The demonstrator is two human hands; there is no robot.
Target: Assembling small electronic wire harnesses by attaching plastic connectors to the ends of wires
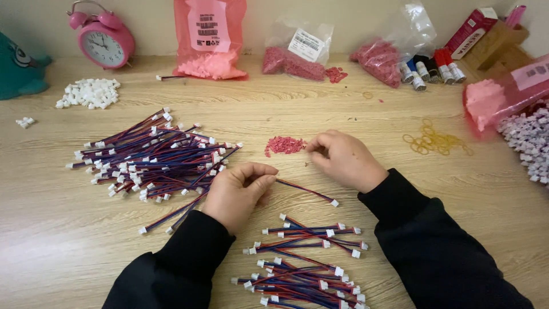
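1. Left hand (237, 189) pinching one thin red-and-blue wire with a white plug end (306, 191), lifted just off the light wooden tabletop (68, 229) for easy reach.
2. Right hand (346, 160) curled shut, fingertips picking at the small pile of tiny red bits (284, 145), kept close by.
3. Big heap of same wires (154, 157) left, smaller heap (306, 260) near, kept apart.

Wood-grain table (68, 240), pale wall (154, 23).

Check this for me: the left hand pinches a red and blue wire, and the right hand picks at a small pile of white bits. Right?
Not quite. In the head view the pile by the right hand is red, not white. The left hand does pinch a red and blue wire.
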